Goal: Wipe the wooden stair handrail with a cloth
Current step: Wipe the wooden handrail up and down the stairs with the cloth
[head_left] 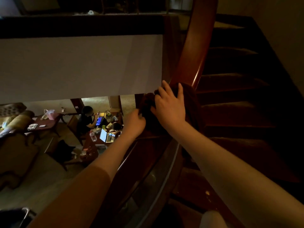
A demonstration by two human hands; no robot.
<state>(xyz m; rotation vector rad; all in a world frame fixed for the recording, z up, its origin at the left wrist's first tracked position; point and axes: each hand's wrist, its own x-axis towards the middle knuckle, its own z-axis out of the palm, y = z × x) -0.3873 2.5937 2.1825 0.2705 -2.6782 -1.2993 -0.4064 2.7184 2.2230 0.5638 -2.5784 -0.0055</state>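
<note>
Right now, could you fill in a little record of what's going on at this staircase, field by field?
place: curved staircase above a lit room
handrail: glossy reddish-brown wooden stair handrail, rising up and away
cloth: dark brown cloth draped over the rail, hard to make out in the dim light
right hand: right hand lies on the cloth with fingers spread, pressing it to the rail
left hand: left hand grips the cloth's hanging edge on the open side of the rail
stairs: dark carpeted steps to the right of the rail
below: open silver laptop on a cluttered table
</note>
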